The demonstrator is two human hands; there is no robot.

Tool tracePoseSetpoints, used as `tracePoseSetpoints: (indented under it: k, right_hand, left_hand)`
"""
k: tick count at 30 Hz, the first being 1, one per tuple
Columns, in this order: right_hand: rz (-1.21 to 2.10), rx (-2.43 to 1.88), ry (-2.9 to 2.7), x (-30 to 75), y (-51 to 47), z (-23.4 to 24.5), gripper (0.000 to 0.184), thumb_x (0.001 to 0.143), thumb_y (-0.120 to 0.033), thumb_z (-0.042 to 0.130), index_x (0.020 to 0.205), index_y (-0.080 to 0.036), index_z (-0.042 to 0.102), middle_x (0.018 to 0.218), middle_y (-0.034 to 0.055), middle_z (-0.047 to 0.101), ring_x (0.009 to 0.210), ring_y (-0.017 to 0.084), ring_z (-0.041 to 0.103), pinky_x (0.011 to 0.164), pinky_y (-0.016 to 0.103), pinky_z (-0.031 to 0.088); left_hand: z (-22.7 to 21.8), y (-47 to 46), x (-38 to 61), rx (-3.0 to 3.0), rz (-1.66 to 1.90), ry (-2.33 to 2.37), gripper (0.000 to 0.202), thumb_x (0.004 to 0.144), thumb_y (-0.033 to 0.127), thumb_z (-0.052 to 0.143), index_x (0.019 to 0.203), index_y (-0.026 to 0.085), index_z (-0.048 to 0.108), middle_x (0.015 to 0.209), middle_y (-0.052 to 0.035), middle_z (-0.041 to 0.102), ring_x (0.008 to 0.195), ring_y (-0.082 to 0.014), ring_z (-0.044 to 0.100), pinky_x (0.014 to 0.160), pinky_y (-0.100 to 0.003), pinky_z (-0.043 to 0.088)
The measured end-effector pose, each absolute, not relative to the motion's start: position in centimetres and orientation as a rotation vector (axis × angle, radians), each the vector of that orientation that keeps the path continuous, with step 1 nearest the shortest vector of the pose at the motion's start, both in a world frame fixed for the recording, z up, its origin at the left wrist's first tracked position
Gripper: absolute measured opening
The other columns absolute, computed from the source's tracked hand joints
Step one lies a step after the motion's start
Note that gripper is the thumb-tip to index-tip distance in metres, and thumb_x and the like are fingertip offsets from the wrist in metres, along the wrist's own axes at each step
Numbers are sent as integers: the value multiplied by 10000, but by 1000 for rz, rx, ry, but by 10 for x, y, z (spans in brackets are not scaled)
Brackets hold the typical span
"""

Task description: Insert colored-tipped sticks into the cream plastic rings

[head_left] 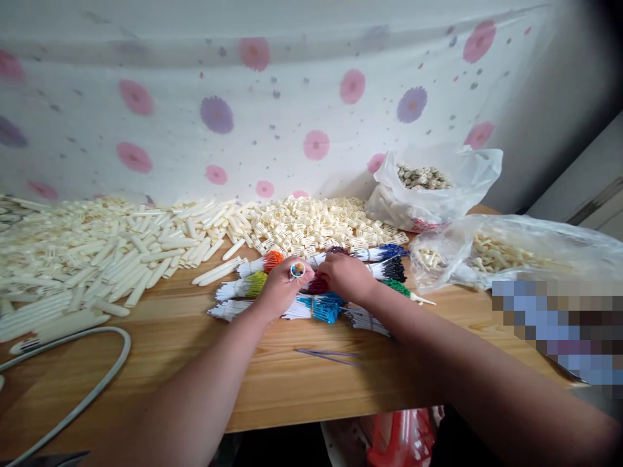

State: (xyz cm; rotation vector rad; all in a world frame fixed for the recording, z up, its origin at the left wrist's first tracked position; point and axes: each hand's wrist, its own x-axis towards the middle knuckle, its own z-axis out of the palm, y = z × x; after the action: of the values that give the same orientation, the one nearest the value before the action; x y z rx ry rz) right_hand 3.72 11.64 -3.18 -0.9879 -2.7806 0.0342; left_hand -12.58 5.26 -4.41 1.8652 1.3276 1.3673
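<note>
My left hand [281,288] is closed around a white pen part [297,270], whose round end shows several coloured tips inside. Beside it, my right hand [348,275] has its fingers pinched together over a dark red bundle of pen refills [318,285]; whatever lies between the fingertips is hidden. Around both hands lie bundles of white-stemmed refills: orange [272,261], yellow-green [253,285], light blue [327,307], dark blue [389,251], black [393,268] and green [396,285].
Cream pen barrels [160,253] are heaped at the left, and short slotted cream parts [311,224] at the back. Plastic bags of small parts [438,204] stand at right. A white cable [124,344] loops at front left. Thin purple refills [331,355] lie near the table's front edge.
</note>
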Motion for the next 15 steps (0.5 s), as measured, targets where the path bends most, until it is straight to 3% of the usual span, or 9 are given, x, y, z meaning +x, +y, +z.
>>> tracePoseSetpoints:
  k: [6,15]
  right_hand:
    - [-46,-1019,-2831,38,116,-37,245,885,-219,427,975,-192,653,958,107,632,908,226,597,703,284,441]
    - [-141,-1042,-2839,37,112,-37,230,899,-189,400,932,-157,625,981,117,622,931,235,581,732,303,457]
  left_hand:
    - [-46,52,-125,1817,1329,1277,152,812,270,569,712,156,584,770,-16,579,778,-154,535,760,-282,407]
    - [-46,52,-122,1728,1200,1393,169,787,307,561,736,151,600,707,8,557,692,-135,488,686,-264,389]
